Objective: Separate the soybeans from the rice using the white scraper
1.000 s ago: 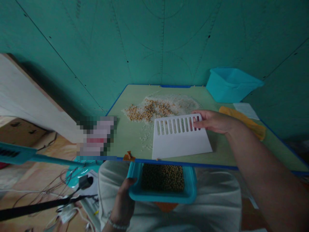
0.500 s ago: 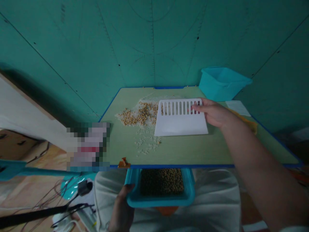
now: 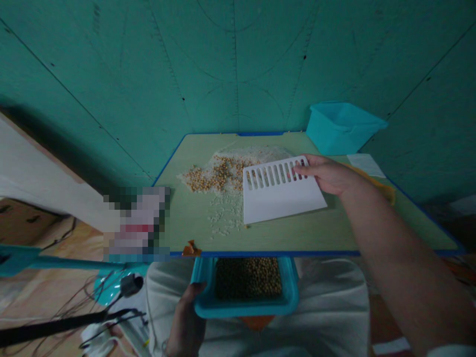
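My right hand [image 3: 327, 173] grips the right end of a white slotted scraper [image 3: 282, 198], thumb over the slots. The scraper is tilted above the table, its left side lower. Behind and left of it lie soybeans [image 3: 219, 173] mixed with white rice-like grains [image 3: 225, 213]. A lone bean sits by the scraper's lower left corner. Below the table's front edge, my left hand [image 3: 189, 317] holds the left rim of a turquoise tub [image 3: 245, 310] over my lap. Soybeans and darker small beans [image 3: 249, 280] fill its bottom. Most of the left fingers are hidden under the tub.
On the green table [image 3: 297, 238], a turquoise bin [image 3: 342, 129] stands at the back right, by a yellow cloth [image 3: 383, 188] and white paper. An orange-brown scrap [image 3: 191, 249] lies at the front edge. Cables and a black pole [image 3: 55, 325] are at lower left.
The scraper has turned, its left end swinging toward me, and its lower edge now lies nearer the front. More grains show behind it. The left hand and tub have barely moved.
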Action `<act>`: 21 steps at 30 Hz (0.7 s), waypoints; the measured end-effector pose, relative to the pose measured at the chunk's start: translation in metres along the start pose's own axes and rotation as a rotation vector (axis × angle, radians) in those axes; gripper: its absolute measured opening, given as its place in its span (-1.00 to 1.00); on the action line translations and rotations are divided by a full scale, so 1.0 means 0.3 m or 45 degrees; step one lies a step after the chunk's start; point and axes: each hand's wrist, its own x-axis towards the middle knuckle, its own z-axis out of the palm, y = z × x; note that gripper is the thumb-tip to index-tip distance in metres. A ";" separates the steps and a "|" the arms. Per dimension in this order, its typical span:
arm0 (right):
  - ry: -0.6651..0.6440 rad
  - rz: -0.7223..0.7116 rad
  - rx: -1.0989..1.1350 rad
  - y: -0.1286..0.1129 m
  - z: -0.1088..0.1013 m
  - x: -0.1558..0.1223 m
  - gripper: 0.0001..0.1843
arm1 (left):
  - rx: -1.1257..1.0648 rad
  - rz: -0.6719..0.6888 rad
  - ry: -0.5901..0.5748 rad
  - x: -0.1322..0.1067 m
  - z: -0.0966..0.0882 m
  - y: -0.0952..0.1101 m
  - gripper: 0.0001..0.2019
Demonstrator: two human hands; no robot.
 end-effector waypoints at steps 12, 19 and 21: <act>-0.182 0.064 -0.059 0.009 -0.003 -0.012 -0.65 | 0.015 -0.007 0.042 -0.004 0.004 0.006 -0.80; -0.290 0.086 -0.118 0.002 0.035 -0.035 -0.69 | 0.053 0.012 0.043 -0.001 0.006 0.006 -0.86; -0.292 0.094 -0.119 0.001 0.040 -0.038 -0.68 | 0.059 0.003 0.025 0.003 0.003 0.004 -0.85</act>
